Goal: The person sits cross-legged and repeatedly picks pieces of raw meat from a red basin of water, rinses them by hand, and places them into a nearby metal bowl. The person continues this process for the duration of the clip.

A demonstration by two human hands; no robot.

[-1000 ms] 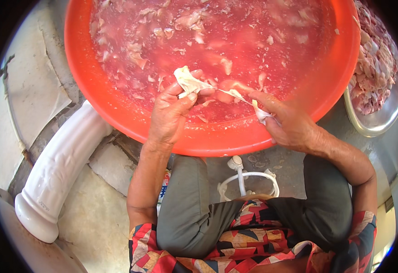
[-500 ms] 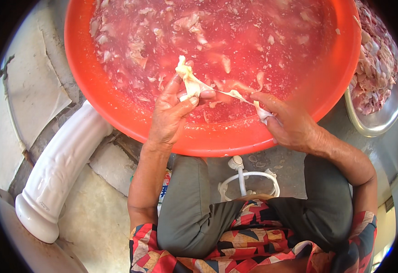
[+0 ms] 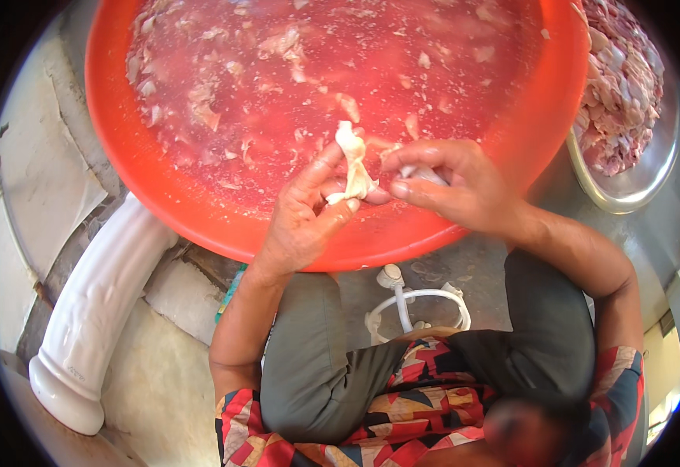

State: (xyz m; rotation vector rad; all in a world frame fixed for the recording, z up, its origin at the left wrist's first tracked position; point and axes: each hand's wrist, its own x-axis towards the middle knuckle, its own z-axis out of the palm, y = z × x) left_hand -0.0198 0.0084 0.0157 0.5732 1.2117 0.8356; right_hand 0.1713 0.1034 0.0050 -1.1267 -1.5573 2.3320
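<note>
My left hand (image 3: 309, 208) holds up a pale, yellowish-white piece of fatty meat (image 3: 353, 162) between thumb and fingers. Beside it, my right hand (image 3: 460, 183) pinches a whitish scrap of membrane (image 3: 422, 174) in bent fingers; part of that scrap is hidden. Both hands are over the near side of a big red-orange plastic tub (image 3: 153, 214). Cloudy reddish water fills the tub, with many pale shreds and bits of meat floating in it.
To the far right, a heap of raw pink meat (image 3: 620, 86) lies on an oval metal tray (image 3: 628, 198). A glossy white ceramic pedestal (image 3: 103, 311) lies aslant on the left. Between my knees stands a small white pipe frame (image 3: 404, 303).
My right hand has come in toward my left, and the strand stretched between them has parted. The pale piece is now upright in my left hand. The whole view has shifted slightly.
</note>
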